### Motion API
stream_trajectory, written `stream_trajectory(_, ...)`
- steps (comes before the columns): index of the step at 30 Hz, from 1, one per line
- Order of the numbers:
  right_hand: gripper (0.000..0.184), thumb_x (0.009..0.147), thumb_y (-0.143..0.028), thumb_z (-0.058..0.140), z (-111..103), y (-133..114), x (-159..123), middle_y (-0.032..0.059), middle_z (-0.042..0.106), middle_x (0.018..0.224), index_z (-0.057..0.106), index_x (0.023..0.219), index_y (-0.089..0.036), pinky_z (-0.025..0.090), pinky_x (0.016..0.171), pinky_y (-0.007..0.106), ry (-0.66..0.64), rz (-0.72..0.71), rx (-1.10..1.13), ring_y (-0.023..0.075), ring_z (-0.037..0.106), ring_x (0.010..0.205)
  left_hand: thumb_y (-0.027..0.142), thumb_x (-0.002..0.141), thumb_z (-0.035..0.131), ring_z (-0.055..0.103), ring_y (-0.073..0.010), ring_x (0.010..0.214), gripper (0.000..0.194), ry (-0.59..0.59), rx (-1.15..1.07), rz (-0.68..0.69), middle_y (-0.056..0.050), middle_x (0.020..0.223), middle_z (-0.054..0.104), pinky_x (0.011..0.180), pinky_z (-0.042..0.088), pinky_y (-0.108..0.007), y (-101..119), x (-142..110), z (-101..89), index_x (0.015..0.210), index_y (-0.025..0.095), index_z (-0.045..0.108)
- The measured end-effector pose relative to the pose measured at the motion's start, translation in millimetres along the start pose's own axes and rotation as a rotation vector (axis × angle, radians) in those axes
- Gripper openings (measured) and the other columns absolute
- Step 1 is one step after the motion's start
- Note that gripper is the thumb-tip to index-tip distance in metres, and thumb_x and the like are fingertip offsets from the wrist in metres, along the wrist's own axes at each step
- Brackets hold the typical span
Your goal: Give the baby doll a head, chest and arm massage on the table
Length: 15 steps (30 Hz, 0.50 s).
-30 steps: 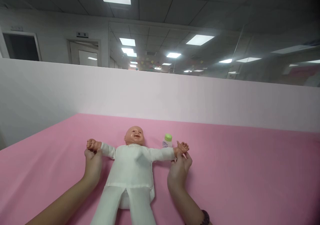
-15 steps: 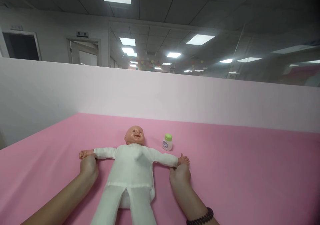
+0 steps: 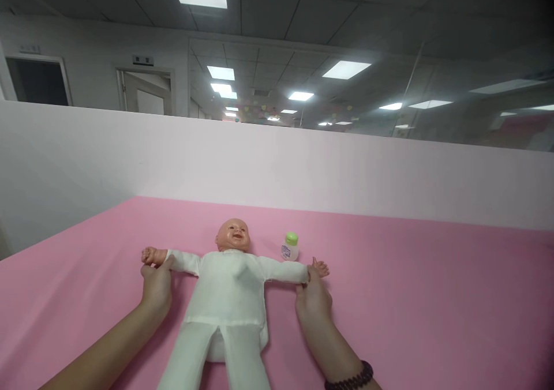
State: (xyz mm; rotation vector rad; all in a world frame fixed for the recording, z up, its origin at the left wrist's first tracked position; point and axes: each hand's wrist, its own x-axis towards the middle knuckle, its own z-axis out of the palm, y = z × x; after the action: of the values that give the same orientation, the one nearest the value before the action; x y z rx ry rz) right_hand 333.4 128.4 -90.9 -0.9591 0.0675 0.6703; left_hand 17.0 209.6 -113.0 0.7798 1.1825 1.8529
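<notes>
A baby doll (image 3: 229,292) in white cloth lies face up with both arms stretched out sideways. My left hand (image 3: 156,286) is closed around the doll's wrist on the left of the view, thumb at the cuff. On the other side, my right hand (image 3: 314,297) grips the doll's other wrist, and the doll's small spread fingers stick out above it. Beside the doll's head stands a small clear bottle (image 3: 289,248) with a green cap, touched by neither hand.
A pink sheet (image 3: 411,297) covers the surface under the doll. Along the back runs a low white partition (image 3: 277,165), with a white side wall at the left. Dark beads (image 3: 350,378) circle my right wrist.
Both doll forearms have risen slightly with my hands. My left hand has shifted a little right and up, and its fingers now show at the doll's cuff.
</notes>
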Motion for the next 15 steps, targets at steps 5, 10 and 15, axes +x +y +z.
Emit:
stream_trajectory(5,0.052,0.066,-0.037,0.076,6,-8,-24,0.0083,0.065,0.123,0.061,0.113,-0.018,0.056,0.095,0.036,-0.142,-0.192,-0.024,0.0242,0.064,0.113,0.031,0.079,0.069,0.058,-0.0220,0.113,0.037,-0.091,0.101,0.114,-0.003,0.114,0.058,0.107,0.044,-0.049,28,-25,12.1,0.106,0.027,0.045)
stream_trajectory(10,0.057,0.076,-0.042,0.074,8,-8,-55,0.0102,0.064,0.125,0.057,0.126,-0.020,0.053,0.099,0.043,-0.461,-0.557,-0.264,0.0257,0.062,0.116,0.037,0.081,0.072,0.047,-0.0241,0.134,0.058,-0.267,0.071,0.321,-0.008,0.141,0.046,0.116,0.037,-0.051,31,-42,18.5,0.128,0.032,0.039)
stream_trajectory(15,0.034,0.081,-0.024,0.070,2,-7,-68,0.0069,0.068,0.111,0.064,0.115,-0.024,0.054,0.092,0.039,-0.880,-1.076,-0.542,0.0214,0.064,0.104,0.030,0.083,0.071,0.054,-0.0229,0.128,0.045,-0.409,0.137,0.510,-0.008,0.133,0.053,0.111,0.044,-0.047,22,-53,15.4,0.119,0.028,0.045)
